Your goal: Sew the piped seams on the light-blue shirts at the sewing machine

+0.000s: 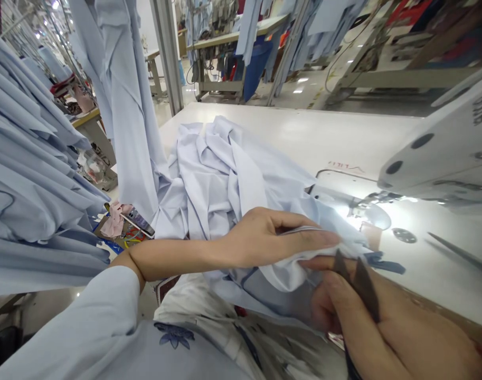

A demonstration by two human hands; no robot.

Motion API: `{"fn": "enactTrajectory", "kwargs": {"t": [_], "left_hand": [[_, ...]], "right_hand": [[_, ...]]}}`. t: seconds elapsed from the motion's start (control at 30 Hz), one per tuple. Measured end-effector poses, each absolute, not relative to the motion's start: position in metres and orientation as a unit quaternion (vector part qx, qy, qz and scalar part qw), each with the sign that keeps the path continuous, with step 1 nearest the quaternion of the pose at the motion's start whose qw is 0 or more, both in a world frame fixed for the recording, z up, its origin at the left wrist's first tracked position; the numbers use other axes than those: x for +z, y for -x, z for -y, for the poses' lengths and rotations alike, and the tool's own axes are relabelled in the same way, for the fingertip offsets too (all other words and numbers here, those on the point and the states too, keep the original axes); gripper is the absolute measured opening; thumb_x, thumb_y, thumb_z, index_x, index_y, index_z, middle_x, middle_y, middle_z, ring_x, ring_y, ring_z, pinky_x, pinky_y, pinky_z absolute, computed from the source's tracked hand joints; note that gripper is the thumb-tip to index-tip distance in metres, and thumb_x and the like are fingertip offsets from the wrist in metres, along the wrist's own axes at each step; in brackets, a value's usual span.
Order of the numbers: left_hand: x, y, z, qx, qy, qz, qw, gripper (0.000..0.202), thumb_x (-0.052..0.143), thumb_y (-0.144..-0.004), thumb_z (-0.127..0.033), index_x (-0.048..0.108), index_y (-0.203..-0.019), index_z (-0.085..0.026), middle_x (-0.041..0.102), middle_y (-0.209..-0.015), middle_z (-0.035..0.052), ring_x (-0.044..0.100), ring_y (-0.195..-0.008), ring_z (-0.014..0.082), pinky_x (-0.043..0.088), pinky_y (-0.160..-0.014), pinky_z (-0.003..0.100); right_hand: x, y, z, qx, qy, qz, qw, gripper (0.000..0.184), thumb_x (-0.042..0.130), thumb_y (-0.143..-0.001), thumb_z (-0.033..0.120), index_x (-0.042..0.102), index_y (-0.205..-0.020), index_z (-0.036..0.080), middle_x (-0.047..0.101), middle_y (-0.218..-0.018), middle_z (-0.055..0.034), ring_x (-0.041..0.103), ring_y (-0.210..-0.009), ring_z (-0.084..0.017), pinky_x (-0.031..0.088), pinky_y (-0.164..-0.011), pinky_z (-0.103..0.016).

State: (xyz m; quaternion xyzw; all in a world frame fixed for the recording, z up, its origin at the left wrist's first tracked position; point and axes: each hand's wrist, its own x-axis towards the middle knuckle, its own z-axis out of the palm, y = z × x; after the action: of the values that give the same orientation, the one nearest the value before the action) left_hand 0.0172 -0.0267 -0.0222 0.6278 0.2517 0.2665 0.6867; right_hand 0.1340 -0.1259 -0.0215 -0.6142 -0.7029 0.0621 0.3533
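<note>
Worktable (288,126), white, fills the middle of my feed. Hanging garments (38,174) bank up on the left; a long draped panel (125,105) drops down to meet the heap on the table. White sewing machine (442,142) at right, work area brightly lit. Pale blue cloth (209,184) lies bunched on the table's near side, right end reaching toward the machine, front part sagging toward the lap.

Left hand (256,240) lies over the cloth, its digits pressed together on a folded edge. Right hand (395,311) is just below and to the right, gripping dark snips (367,290), blade tips apart and pointing up. One of its fingers stretches under the left fingertips, against the cloth; the others look curled, and I cannot tell whether they pinch fabric too.

My main worry: the blades sit very near both the fold and the left fingertips. A slip of the grip, or a twist of the snips, could nick cloth or skin. Second: the heap's weight, sagging lapward, may drag the fold out of the pinch. Smaller risk: the dark blue strip (387,264), just beside the cloth's right end, could get caught underneath if the cloth shifts.
</note>
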Motion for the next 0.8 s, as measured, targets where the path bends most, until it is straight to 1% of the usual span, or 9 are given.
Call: {"fn": "enactTrajectory", "kwargs": {"t": [0.17,0.3,0.4,0.57,0.67,0.8], "left_hand": [[-0.0207,-0.0167,0.0268,0.265,-0.630,-0.254,0.685,0.023,0.058,-0.075,-0.036,0.059,-0.067,-0.013,0.051,-0.063,-0.0004,0.046,-0.064,0.0095,0.037,-0.061,0.022],[-0.0207,-0.0159,0.0267,0.262,-0.636,-0.250,0.681,0.025,0.057,-0.075,-0.037,0.059,-0.067,-0.014,0.049,-0.061,-0.0009,0.045,-0.062,0.0094,0.038,-0.061,0.023],[-0.0212,-0.0156,0.0269,0.265,-0.640,-0.248,0.678,0.025,0.056,-0.075,-0.037,0.058,-0.067,-0.013,0.048,-0.060,-0.0012,0.045,-0.062,0.0093,0.038,-0.062,0.023],[-0.0217,-0.0152,0.0275,0.268,-0.654,-0.247,0.664,0.026,0.056,-0.076,-0.038,0.060,-0.070,-0.013,0.050,-0.062,-0.0002,0.046,-0.062,0.0100,0.038,-0.061,0.023],[-0.0223,-0.0152,0.0272,0.267,-0.649,-0.247,0.669,0.027,0.057,-0.076,-0.039,0.059,-0.068,-0.013,0.050,-0.061,-0.0004,0.046,-0.062,0.0099,0.038,-0.060,0.023],[-0.0212,-0.0153,0.0269,0.259,-0.625,-0.250,0.693,0.033,0.057,-0.076,-0.043,0.057,-0.064,-0.013,0.046,-0.058,-0.0016,0.042,-0.058,0.0081,0.035,-0.056,0.022]], "right_hand": [[-0.0176,-0.1340,0.1232,0.065,0.602,0.707,0.366,0.023,0.031,-0.086,0.028,0.047,-0.069,0.027,0.045,-0.039,0.0076,0.045,-0.029,-0.013,0.033,-0.030,-0.022],[-0.0200,-0.1354,0.1244,0.058,0.594,0.718,0.359,0.024,0.032,-0.086,0.026,0.044,-0.066,0.027,0.046,-0.040,0.0080,0.047,-0.031,-0.012,0.036,-0.031,-0.020],[-0.0203,-0.1347,0.1256,0.046,0.596,0.719,0.355,0.025,0.032,-0.087,0.025,0.043,-0.065,0.027,0.045,-0.040,0.0080,0.049,-0.032,-0.013,0.035,-0.031,-0.020],[-0.0187,-0.1333,0.1249,0.062,0.595,0.714,0.363,0.029,0.032,-0.086,0.027,0.041,-0.059,0.026,0.042,-0.037,0.0078,0.042,-0.027,-0.012,0.033,-0.028,-0.020],[-0.0189,-0.1327,0.1237,0.076,0.608,0.701,0.365,0.031,0.032,-0.087,0.029,0.041,-0.057,0.026,0.044,-0.038,0.0064,0.043,-0.028,-0.013,0.033,-0.029,-0.022],[-0.0196,-0.1312,0.1227,0.076,0.621,0.687,0.370,0.028,0.031,-0.086,0.033,0.045,-0.063,0.027,0.043,-0.037,0.0060,0.043,-0.028,-0.014,0.031,-0.029,-0.024]]}}
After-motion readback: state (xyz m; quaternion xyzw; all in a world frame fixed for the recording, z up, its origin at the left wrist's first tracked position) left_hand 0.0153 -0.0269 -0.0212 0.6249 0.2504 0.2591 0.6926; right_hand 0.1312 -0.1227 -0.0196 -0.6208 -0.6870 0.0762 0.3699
